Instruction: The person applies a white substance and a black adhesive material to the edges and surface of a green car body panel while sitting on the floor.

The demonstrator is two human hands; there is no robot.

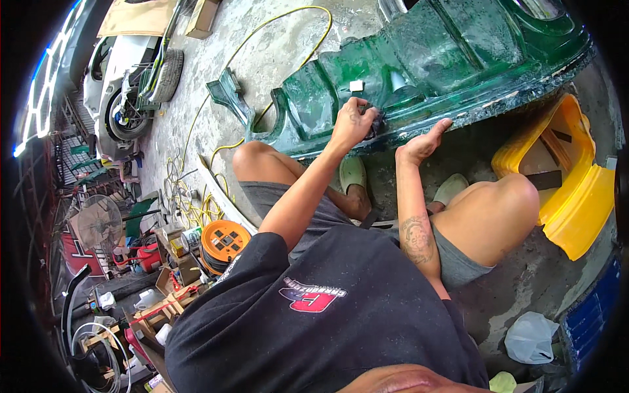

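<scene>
A long green moulded panel (419,65), shaped like a car bumper, spans the top of the view in front of my knees. Its near rim is rough, with pale chipped patches. My left hand (356,123) is closed around a dark crumpled pad (374,123), pressed near the panel's lower edge; the fingers partly cover it. My right hand (424,143) grips the near rim farther right, thumb up at the edge and the other fingers mostly hidden. A small white block (356,86) rests on the panel just beyond my left hand.
To the right stands a yellow plastic stool (576,209) on its side, with a white plastic bag (531,337) nearer me. A yellow hose (262,26) crosses the concrete floor. Left are an orange cable reel (224,240), a fan (99,223) and a partly stripped car (121,92).
</scene>
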